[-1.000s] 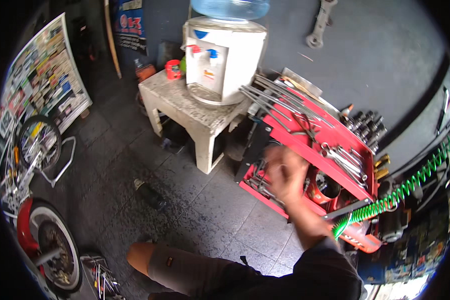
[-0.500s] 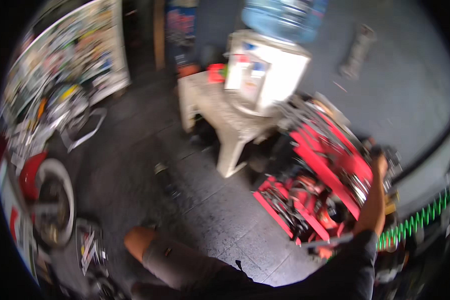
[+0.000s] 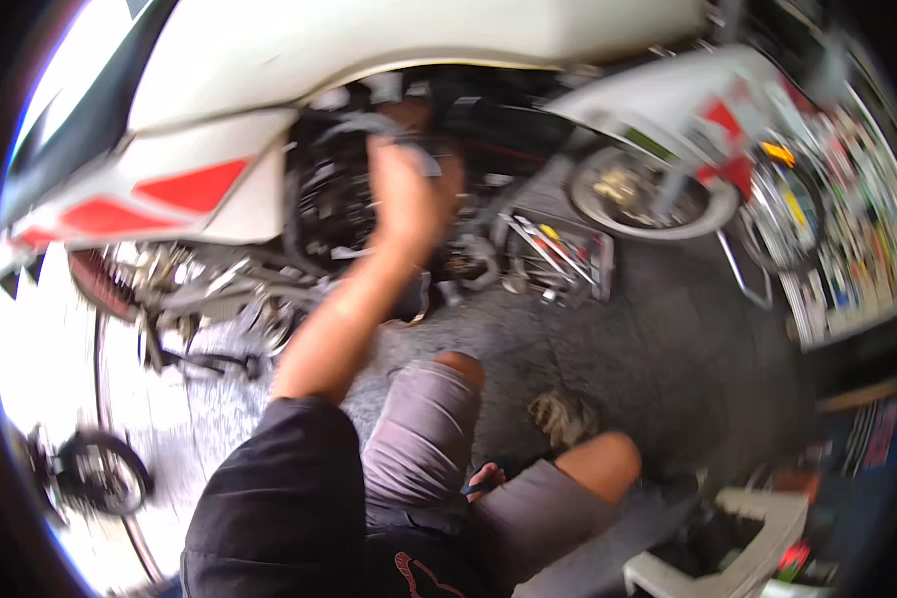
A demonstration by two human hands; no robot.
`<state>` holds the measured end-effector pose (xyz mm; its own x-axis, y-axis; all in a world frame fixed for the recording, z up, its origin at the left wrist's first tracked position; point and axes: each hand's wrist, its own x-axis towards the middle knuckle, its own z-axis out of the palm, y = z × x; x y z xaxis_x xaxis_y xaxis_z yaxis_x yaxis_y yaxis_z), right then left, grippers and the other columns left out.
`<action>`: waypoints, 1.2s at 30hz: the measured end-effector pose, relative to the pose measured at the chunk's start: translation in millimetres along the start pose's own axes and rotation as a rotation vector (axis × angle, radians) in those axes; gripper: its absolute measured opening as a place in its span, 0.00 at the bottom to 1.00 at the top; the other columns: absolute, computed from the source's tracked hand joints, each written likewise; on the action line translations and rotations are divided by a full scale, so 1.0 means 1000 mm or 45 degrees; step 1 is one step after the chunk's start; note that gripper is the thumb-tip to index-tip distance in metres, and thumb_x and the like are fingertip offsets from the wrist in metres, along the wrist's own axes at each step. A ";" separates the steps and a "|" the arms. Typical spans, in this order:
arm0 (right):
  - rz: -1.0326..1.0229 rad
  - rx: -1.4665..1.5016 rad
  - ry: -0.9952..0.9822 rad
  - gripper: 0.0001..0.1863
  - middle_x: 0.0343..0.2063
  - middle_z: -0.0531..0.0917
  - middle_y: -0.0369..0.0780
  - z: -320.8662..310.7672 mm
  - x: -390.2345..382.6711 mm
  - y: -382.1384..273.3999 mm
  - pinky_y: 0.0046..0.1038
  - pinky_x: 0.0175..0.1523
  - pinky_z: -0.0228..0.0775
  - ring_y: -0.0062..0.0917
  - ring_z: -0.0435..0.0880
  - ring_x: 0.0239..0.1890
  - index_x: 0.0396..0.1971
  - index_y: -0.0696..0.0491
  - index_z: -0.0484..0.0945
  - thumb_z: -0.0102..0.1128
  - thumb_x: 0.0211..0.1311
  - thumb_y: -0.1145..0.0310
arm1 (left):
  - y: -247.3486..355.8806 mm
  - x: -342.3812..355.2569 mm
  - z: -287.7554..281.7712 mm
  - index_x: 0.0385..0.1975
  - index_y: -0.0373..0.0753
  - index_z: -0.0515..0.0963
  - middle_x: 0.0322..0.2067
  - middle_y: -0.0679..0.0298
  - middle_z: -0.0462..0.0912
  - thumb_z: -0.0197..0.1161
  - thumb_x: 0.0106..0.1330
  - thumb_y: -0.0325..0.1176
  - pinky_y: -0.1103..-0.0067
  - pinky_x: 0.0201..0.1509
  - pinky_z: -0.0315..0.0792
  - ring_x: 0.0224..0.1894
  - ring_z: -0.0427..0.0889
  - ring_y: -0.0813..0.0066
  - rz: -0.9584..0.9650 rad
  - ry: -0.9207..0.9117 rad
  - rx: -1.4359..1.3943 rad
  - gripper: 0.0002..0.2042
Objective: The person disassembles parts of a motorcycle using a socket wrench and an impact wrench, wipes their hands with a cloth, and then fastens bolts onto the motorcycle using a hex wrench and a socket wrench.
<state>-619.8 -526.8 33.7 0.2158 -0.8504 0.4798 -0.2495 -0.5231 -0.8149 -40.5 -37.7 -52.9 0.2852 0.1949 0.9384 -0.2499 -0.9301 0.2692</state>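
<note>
My left arm stretches up from the lower left in a dark sleeve. My left hand (image 3: 409, 194) is in front of the exposed engine area (image 3: 334, 194) of a white and red motorcycle (image 3: 204, 179). Motion smears its fingers, and a small greyish patch shows by them. I cannot make out whether the hand holds anything or touches the machine. My right hand is out of view.
A tray of tools (image 3: 603, 264) lies on the floor near the front wheel (image 3: 658, 204). A crumpled cloth (image 3: 565, 417) is by my knees. A pale plastic stool (image 3: 782, 518) stands at the lower right. A second motorcycle's wheel (image 3: 105, 473) shows at far left.
My view has swung left, from the red toolbox and water dispenser to the motorcycle. The right hand, at the toolbox before, has left the picture; my left arm has come in.
</note>
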 end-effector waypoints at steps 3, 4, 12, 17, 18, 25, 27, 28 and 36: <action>-0.138 0.191 -0.508 0.11 0.38 0.81 0.49 0.229 -0.048 -0.048 0.26 0.42 0.78 0.31 0.80 0.37 0.44 0.63 0.72 0.55 0.64 0.73 | 0.079 -0.067 -0.079 0.42 0.31 0.73 0.39 0.45 0.74 0.63 0.53 0.27 0.58 0.51 0.67 0.44 0.71 0.41 -0.208 -0.413 -0.744 0.16; -0.190 0.358 -0.713 0.10 0.41 0.80 0.51 0.283 -0.071 -0.075 0.27 0.42 0.78 0.33 0.80 0.39 0.42 0.63 0.71 0.55 0.64 0.75 | 0.102 -0.076 -0.108 0.38 0.30 0.75 0.36 0.45 0.76 0.64 0.58 0.37 0.62 0.51 0.69 0.46 0.75 0.48 -0.595 -0.967 -1.013 0.15; -1.312 0.650 -2.142 0.23 0.53 0.75 0.50 0.457 -0.250 -0.216 0.39 0.61 0.67 0.47 0.75 0.55 0.49 0.60 0.73 0.66 0.52 0.74 | 0.029 -0.097 -0.142 0.39 0.33 0.75 0.29 0.62 0.78 0.51 0.71 0.49 0.75 0.42 0.74 0.32 0.78 0.71 -2.185 -0.475 -1.628 0.21; -0.514 0.439 -2.674 0.25 0.48 0.80 0.46 0.476 -0.257 -0.156 0.31 0.53 0.74 0.33 0.81 0.48 0.53 0.60 0.72 0.66 0.55 0.72 | -0.080 -0.108 -0.154 0.29 0.41 0.68 0.16 0.68 0.66 0.53 0.70 0.51 0.78 0.15 0.59 0.13 0.64 0.77 -2.076 -0.478 -1.104 0.18; -0.308 0.388 -2.655 0.24 0.44 0.82 0.42 0.488 -0.246 -0.118 0.25 0.48 0.75 0.25 0.82 0.45 0.54 0.58 0.72 0.65 0.58 0.71 | -0.089 -0.104 -0.148 0.30 0.42 0.68 0.16 0.69 0.66 0.53 0.70 0.51 0.80 0.15 0.57 0.13 0.63 0.79 -2.047 -0.531 -1.160 0.18; 0.719 -0.142 -1.398 0.21 0.36 0.82 0.39 0.421 -0.170 0.265 0.27 0.42 0.73 0.25 0.80 0.34 0.53 0.58 0.72 0.60 0.62 0.67 | -0.101 -0.117 -0.117 0.20 0.53 0.66 0.11 0.80 0.59 0.47 0.73 0.51 0.85 0.07 0.41 0.06 0.47 0.89 -2.433 -0.501 -1.163 0.17; 0.702 -0.245 -0.862 0.24 0.42 0.80 0.40 0.382 -0.180 0.366 0.32 0.48 0.71 0.30 0.78 0.42 0.55 0.57 0.71 0.61 0.61 0.63 | -0.163 -0.130 -0.149 0.40 0.41 0.73 0.12 0.80 0.54 0.39 0.76 0.49 0.89 0.08 0.41 0.08 0.45 0.91 -1.934 -0.709 -2.405 0.19; 0.484 -0.517 -0.764 0.27 0.46 0.78 0.41 0.383 -0.175 0.377 0.34 0.51 0.69 0.31 0.77 0.45 0.56 0.56 0.71 0.63 0.59 0.61 | -0.179 -0.124 -0.162 0.50 0.39 0.70 0.16 0.76 0.56 0.39 0.76 0.46 0.90 0.10 0.44 0.11 0.46 0.90 -1.941 -0.622 -2.237 0.18; 0.608 -0.610 0.013 0.23 0.15 0.72 0.34 0.363 -0.063 0.379 0.36 0.24 0.59 0.23 0.64 0.17 0.19 0.58 0.77 0.72 0.51 0.52 | -0.169 -0.106 -0.154 0.62 0.40 0.60 0.23 0.70 0.65 0.41 0.75 0.33 0.94 0.11 0.52 0.16 0.59 0.90 -1.713 -0.648 -1.520 0.17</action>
<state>-385.5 -651.2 -422.9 -0.0305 -0.9937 0.1082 -0.7067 -0.0551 -0.7054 -171.4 147.1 -164.7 0.9735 0.2100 -0.0906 -0.0203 0.4738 0.8804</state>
